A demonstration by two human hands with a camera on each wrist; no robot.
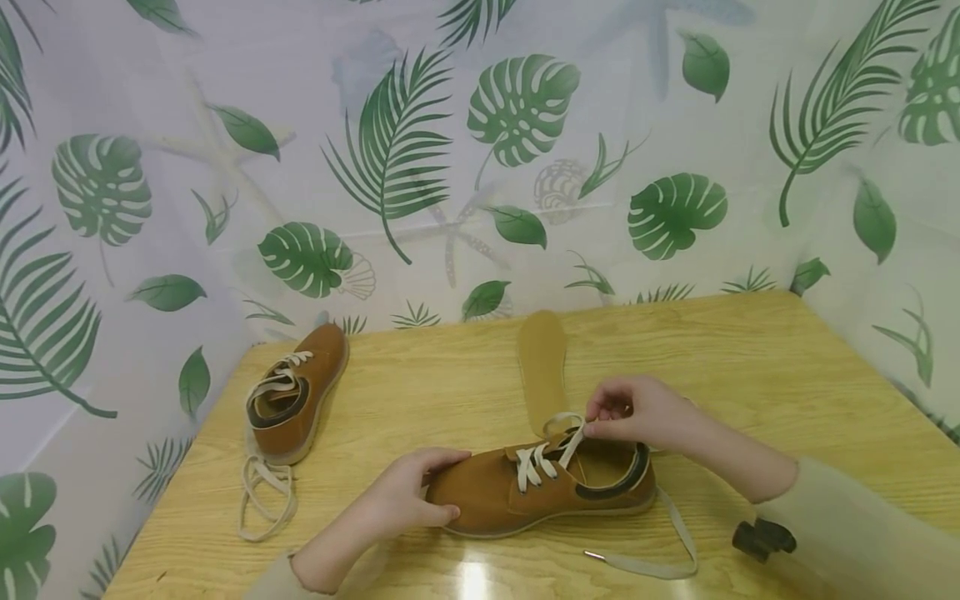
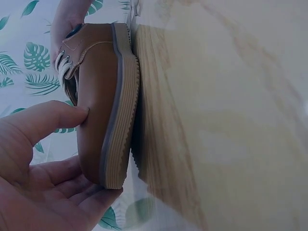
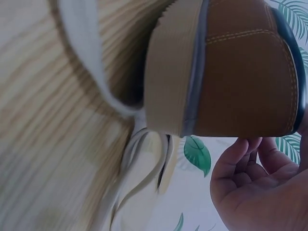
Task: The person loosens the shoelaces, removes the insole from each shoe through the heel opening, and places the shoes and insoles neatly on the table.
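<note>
A brown lace-up shoe (image 1: 483,496) lies sideways across the front of the wooden table, toe to the left. My left hand (image 1: 401,498) grips its toe, the thumb on the near side in the head view; the left wrist view shows this grip on the toe (image 2: 96,139) closely. Above the shoe's opening, my right hand (image 1: 645,410) pinches the cream shoelace (image 1: 574,446) between thumb and fingertips. The lace crosses the lower eyelets and loops up by the tongue. Its loose end (image 1: 660,570) with a metal tip trails on the table. In the right wrist view the heel (image 3: 245,82) hides the pinched lace.
Another brown shoe (image 1: 326,362) stands at the table's left edge, its long lace (image 1: 266,500) looped beside it. Behind the worked shoe lies a tan insole (image 1: 542,358). A small black object (image 1: 763,539) sits by the right sleeve. Leaf-printed cloth (image 1: 450,167) hangs behind the table.
</note>
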